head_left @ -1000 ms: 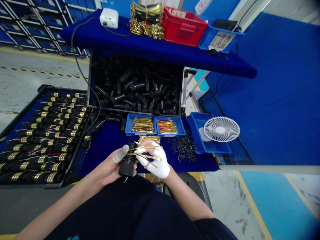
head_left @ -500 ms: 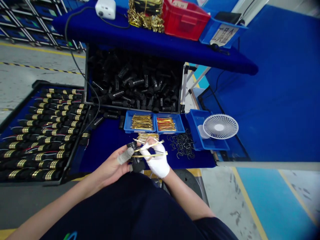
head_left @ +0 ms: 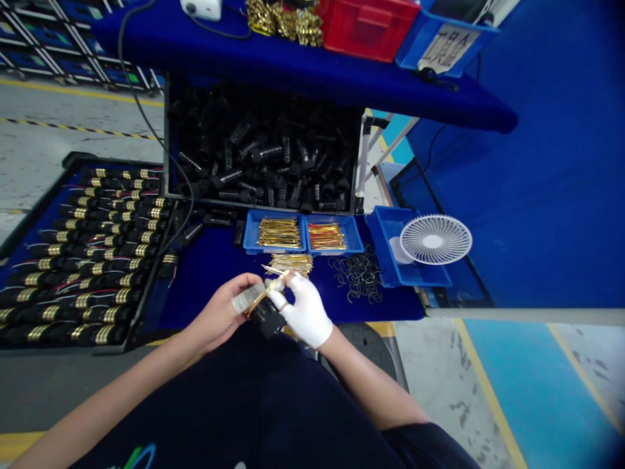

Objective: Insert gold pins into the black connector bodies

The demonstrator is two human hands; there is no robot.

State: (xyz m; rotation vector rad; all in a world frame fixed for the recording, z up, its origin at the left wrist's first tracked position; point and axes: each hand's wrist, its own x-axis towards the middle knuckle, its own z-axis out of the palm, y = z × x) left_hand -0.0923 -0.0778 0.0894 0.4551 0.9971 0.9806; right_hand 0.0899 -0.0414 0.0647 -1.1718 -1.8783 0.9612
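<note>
My left hand [head_left: 219,312], with a grey finger cot [head_left: 247,298] on one finger, grips a black ribbed cylinder [head_left: 267,319] tilted across my palm. My right hand [head_left: 305,311] wears a white glove and pinches a gold metal strip [head_left: 267,292] whose lower end rests against the top of the cylinder. Both hands are close together over the blue cloth. A loose pile of gold strips [head_left: 290,264] lies just beyond them.
Two blue trays of gold strips [head_left: 276,234] stand beyond the hands, beside a scatter of black wire rings [head_left: 356,277]. A bin of black cylinders [head_left: 263,150] lies farther on. At left is a black tray of gold-banded assemblies [head_left: 88,254]; at right, a white fan [head_left: 435,239].
The long gold strips no longer stretch across my gloved hand. One strip now meets the cylinder's top. The cylinder has tilted, and my hands have drawn closer together.
</note>
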